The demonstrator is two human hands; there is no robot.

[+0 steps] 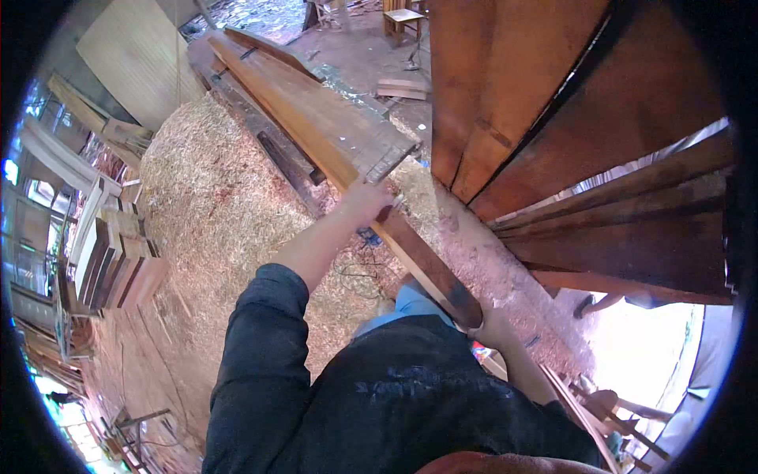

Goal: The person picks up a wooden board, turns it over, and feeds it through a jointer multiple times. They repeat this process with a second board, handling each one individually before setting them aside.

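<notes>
Okay, my left grip (367, 203) clasped the beam (429, 265) by the counter's (347, 126) near end; right grip (491, 328) held the beam's tip beyond, long axis roughly along the counter.

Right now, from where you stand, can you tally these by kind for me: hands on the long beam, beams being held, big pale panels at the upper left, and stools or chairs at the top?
Hands: 2, left hand and right hand
Held beam: 1
Big pale panel: 1
Stool or chair: 1
Total: 5
</notes>
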